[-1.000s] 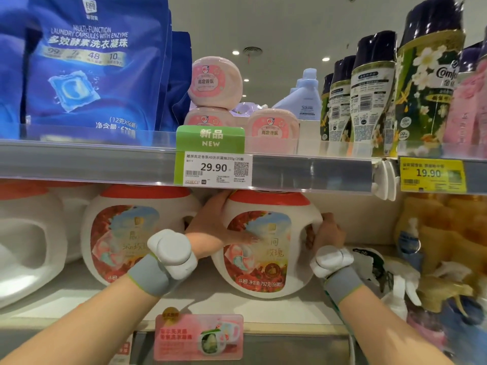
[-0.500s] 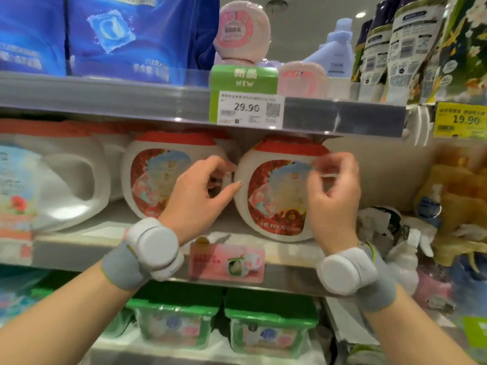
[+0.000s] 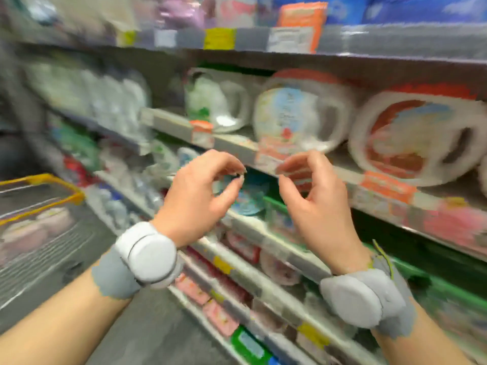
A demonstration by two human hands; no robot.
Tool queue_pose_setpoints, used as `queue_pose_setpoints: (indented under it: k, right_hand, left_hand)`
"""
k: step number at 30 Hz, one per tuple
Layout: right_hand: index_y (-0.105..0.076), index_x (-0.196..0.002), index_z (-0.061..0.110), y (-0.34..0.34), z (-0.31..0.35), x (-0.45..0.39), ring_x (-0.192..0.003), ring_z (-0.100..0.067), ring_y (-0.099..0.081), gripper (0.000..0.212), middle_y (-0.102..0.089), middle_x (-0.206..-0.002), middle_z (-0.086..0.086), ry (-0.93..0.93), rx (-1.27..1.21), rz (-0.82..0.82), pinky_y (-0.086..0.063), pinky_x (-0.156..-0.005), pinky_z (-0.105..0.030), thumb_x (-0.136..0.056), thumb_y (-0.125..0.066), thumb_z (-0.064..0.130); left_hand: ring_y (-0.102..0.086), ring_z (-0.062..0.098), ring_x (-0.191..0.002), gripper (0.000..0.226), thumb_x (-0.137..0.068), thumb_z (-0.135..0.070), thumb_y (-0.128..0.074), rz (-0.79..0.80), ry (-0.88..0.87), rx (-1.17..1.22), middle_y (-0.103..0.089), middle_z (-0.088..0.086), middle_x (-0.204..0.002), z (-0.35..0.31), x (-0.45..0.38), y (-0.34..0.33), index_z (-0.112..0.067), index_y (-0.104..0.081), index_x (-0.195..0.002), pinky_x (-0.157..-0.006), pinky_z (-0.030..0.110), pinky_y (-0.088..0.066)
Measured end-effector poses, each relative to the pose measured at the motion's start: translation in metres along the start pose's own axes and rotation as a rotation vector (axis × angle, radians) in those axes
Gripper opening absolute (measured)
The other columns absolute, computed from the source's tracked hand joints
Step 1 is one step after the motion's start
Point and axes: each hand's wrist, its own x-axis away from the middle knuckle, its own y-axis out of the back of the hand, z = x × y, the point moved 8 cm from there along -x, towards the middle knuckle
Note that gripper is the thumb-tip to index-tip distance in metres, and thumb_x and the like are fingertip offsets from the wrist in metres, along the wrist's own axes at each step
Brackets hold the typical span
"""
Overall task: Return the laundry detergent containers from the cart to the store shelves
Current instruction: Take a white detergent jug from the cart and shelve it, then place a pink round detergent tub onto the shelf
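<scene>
Head view: left hand (image 3: 196,196), right hand (image 3: 313,204) loosely curled, empty.

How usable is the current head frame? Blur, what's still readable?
Head view: heavy motion blur smears the shelves, price tags and jug labels beyond reading. The left hand and right hand are the sharpest parts, fingers loosely curled, holding nothing. The red-capped detergent jug shows only as a shape; the cart at left is streaked.

Glossy white plastic detergent jugs (image 3: 419,138) are sitting on matt grey metal shelves (image 3: 342,169); wire-metal cart (image 3: 39,233), yellow plastic rim.
</scene>
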Motion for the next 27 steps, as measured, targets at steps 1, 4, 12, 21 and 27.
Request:
queue_pose_setpoints:
  k: [1,4,12,21,27]
  right_hand:
    - [-0.057,-0.09,0.015,-0.031,0.013,0.004,-0.08,-0.012,-0.058,0.01,-0.061,-0.092,-0.006,-0.006,-0.065,0.039,-0.046,-0.073,-0.019,-0.081,-0.055,0.01]
    - [-0.057,-0.09,0.017,-0.117,0.06,0.012,-0.078,-0.008,-0.058,0.011,-0.06,-0.092,-0.002,0.027,-0.172,0.148,-0.046,-0.073,-0.019,-0.08,-0.055,0.012]
    - [-0.057,-0.089,0.019,-0.322,0.159,0.027,-0.078,-0.013,-0.059,0.012,-0.062,-0.089,-0.004,0.052,-0.406,0.379,-0.049,-0.074,-0.031,-0.078,-0.054,0.013]
    - [-0.059,-0.087,0.018,-0.508,0.175,0.019,-0.07,-0.003,-0.054,0.016,-0.061,-0.088,0.001,-0.016,-0.554,0.639,-0.039,-0.065,-0.01,-0.085,-0.059,0.002]
    - [-0.059,-0.086,0.02,-0.655,0.162,-0.035,-0.069,-0.006,-0.054,0.018,-0.063,-0.089,-0.001,-0.035,-0.56,0.723,-0.04,-0.066,-0.009,-0.083,-0.06,0.001]
  left_hand:
    - [-0.063,0.013,-0.083,0.013,-0.085,-0.017,-0.062,-0.006,0.043,-0.035,-0.066,0.0,-0.091,0.019,0.014,0.023,-0.01,-0.067,-0.095,-0.08,0.033,-0.051]
    - [-0.061,0.012,-0.085,0.015,-0.085,-0.018,-0.061,-0.047,0.149,-0.121,-0.067,0.001,-0.091,0.071,0.052,0.093,-0.01,-0.068,-0.095,-0.081,0.034,-0.05]
    - [-0.062,0.013,-0.085,0.014,-0.084,-0.019,-0.061,-0.142,0.433,-0.345,-0.066,0.0,-0.089,0.189,0.147,0.259,-0.012,-0.068,-0.094,-0.08,0.036,-0.05]
    - [-0.065,0.013,-0.086,0.009,-0.085,-0.017,-0.067,-0.218,0.732,-0.441,-0.067,-0.001,-0.09,0.331,0.204,0.339,-0.015,-0.068,-0.094,-0.083,0.036,-0.052]
    - [-0.064,0.013,-0.084,0.009,-0.085,-0.012,-0.069,-0.251,0.849,-0.528,-0.067,-0.001,-0.089,0.466,0.187,0.379,-0.013,-0.069,-0.094,-0.082,0.031,-0.051]
